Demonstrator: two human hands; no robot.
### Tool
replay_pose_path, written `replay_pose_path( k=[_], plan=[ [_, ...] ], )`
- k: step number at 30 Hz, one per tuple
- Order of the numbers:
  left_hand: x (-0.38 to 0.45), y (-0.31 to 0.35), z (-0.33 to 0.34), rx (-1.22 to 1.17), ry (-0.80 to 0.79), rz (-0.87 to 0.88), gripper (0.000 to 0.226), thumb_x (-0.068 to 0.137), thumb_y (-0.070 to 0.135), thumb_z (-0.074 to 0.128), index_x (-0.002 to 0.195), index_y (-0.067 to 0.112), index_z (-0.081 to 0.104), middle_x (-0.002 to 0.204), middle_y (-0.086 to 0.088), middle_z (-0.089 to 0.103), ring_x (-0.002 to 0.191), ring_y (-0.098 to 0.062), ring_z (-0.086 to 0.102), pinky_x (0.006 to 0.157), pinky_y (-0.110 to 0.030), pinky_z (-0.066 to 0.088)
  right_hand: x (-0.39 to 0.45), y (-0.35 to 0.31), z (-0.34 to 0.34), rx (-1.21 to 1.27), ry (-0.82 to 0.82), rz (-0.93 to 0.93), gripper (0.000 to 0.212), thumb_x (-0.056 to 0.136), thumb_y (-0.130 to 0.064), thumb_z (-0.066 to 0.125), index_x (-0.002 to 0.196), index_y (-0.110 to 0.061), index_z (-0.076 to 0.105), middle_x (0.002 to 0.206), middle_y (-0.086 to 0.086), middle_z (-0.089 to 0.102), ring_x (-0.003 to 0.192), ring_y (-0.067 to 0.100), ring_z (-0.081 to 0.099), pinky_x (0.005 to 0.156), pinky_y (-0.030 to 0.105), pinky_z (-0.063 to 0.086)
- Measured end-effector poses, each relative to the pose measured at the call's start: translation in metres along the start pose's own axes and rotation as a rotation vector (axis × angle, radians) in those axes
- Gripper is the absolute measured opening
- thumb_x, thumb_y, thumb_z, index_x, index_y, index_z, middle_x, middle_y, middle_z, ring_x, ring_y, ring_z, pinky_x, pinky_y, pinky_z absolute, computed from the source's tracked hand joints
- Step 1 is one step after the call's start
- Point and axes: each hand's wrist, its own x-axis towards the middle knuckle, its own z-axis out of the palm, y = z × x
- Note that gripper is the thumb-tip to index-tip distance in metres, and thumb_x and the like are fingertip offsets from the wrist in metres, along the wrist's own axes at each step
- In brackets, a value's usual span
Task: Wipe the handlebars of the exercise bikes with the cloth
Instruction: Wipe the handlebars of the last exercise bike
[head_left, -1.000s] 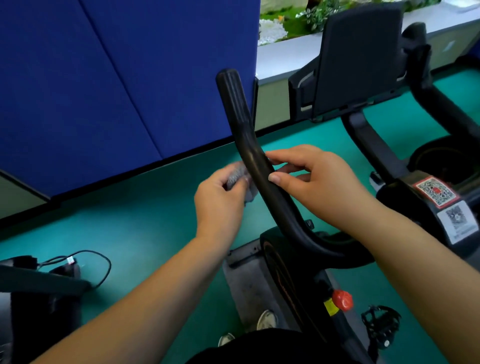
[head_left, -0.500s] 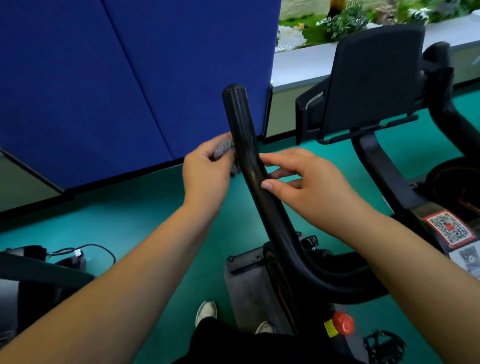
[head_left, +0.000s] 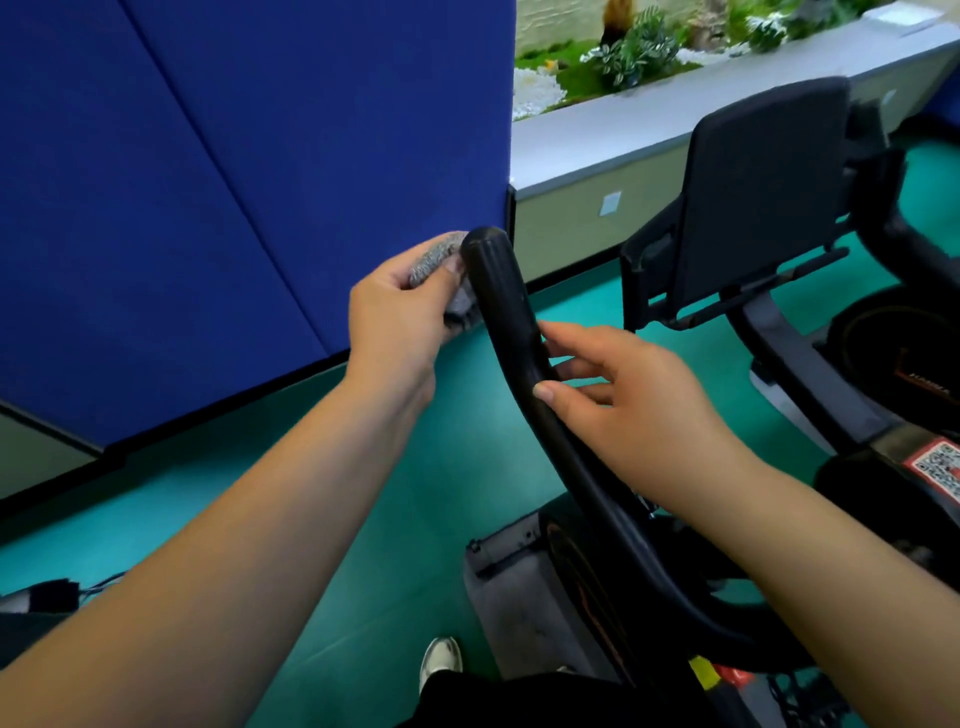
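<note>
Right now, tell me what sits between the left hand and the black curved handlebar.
A grey crumpled cloth, pinched in the left hand and pressed against the black curved handlebar near its tip, in the head view.

Grey speckled cloth (head_left: 441, 260) against black handlebar (head_left: 511, 312); deep blue partition (head_left: 234, 182), teal floor (head_left: 415, 493), red-and-white QR sticker (head_left: 935, 467), yellow tag (head_left: 702, 673).
</note>
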Motion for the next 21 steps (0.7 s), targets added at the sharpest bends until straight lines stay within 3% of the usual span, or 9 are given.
replay_pose_path(
  k=[2, 4, 6, 9, 12, 15, 18, 21],
  plan=[
    [0.010, 0.010, 0.000, -0.040, -0.014, -0.005, 0.017, 0.092, 0.008, 0.060, 0.106, 0.006, 0.069, 0.102, -0.014, 0.071, 0.092, -0.026, 0.070, 0.076, -0.041, 0.059, 0.003, -0.003, 0.003, -0.029, 0.019, -0.018, 0.048, 0.086, -0.016, 0.067, 0.132, -0.028, 0.056, 0.113, -0.013, 0.058, 0.099, 0.001, 0.059, 0.090, 0.016, 0.050],
    [0.021, 0.028, 0.000, 0.011, -0.070, 0.137, 0.017, 0.089, 0.010, 0.062, 0.104, 0.013, 0.070, 0.102, -0.010, 0.072, 0.095, -0.023, 0.070, 0.081, -0.043, 0.058, 0.006, -0.005, 0.003, -0.033, 0.028, -0.019, 0.047, 0.085, -0.016, 0.068, 0.129, -0.030, 0.057, 0.112, -0.014, 0.057, 0.099, 0.000, 0.059, 0.090, 0.016, 0.049],
    [0.026, 0.051, 0.002, 0.249, -0.229, 0.385, 0.022, 0.084, 0.011, 0.065, 0.103, 0.020, 0.071, 0.101, -0.001, 0.072, 0.098, -0.016, 0.068, 0.088, -0.038, 0.055, 0.008, -0.007, 0.003, -0.037, 0.035, -0.009, 0.045, 0.084, -0.016, 0.070, 0.125, -0.032, 0.059, 0.108, -0.016, 0.058, 0.097, 0.000, 0.060, 0.089, 0.016, 0.050],
    [0.013, 0.070, 0.012, 0.757, -0.485, 0.735, 0.032, 0.078, 0.009, 0.067, 0.106, 0.021, 0.073, 0.100, 0.008, 0.071, 0.098, -0.004, 0.064, 0.089, -0.020, 0.049, 0.011, -0.008, 0.005, -0.042, 0.049, 0.035, 0.045, 0.082, -0.017, 0.071, 0.124, -0.031, 0.061, 0.105, -0.018, 0.057, 0.095, -0.002, 0.061, 0.088, 0.013, 0.049],
    [0.004, 0.063, 0.011, 1.028, -0.512, 1.010, 0.038, 0.073, 0.003, 0.063, 0.108, 0.016, 0.072, 0.108, 0.003, 0.070, 0.103, -0.015, 0.062, 0.091, -0.022, 0.043, 0.008, -0.007, 0.005, -0.057, 0.055, 0.049, 0.046, 0.082, -0.021, 0.071, 0.125, -0.031, 0.060, 0.101, -0.022, 0.056, 0.094, -0.003, 0.061, 0.088, 0.013, 0.049],
    [-0.006, 0.047, -0.004, 1.015, -0.407, 1.082, 0.036, 0.078, -0.001, 0.061, 0.109, 0.014, 0.072, 0.113, 0.000, 0.068, 0.105, -0.022, 0.060, 0.091, -0.030, 0.045, 0.004, -0.005, 0.004, -0.080, 0.067, 0.055, 0.042, 0.084, -0.024, 0.070, 0.125, -0.026, 0.061, 0.106, -0.015, 0.062, 0.094, 0.000, 0.063, 0.090, 0.023, 0.051],
    [-0.026, 0.029, -0.015, 1.005, -0.417, 1.107, 0.029, 0.086, 0.008, 0.051, 0.107, 0.010, 0.072, 0.112, -0.003, 0.068, 0.105, -0.025, 0.061, 0.090, -0.033, 0.046, 0.000, -0.007, -0.002, -0.091, 0.069, 0.063, 0.033, 0.084, -0.021, 0.069, 0.117, -0.027, 0.066, 0.104, -0.010, 0.068, 0.089, -0.002, 0.064, 0.087, 0.018, 0.049],
    [-0.046, 0.012, -0.021, 1.039, -0.466, 1.065, 0.031, 0.089, 0.013, 0.049, 0.109, 0.009, 0.072, 0.114, -0.005, 0.068, 0.107, -0.026, 0.060, 0.093, -0.032, 0.046, -0.005, -0.010, -0.010, -0.130, 0.070, 0.027, 0.022, 0.083, -0.016, 0.068, 0.100, -0.030, 0.072, 0.090, -0.012, 0.070, 0.084, 0.001, 0.064, 0.079, 0.017, 0.048]
  ],
)
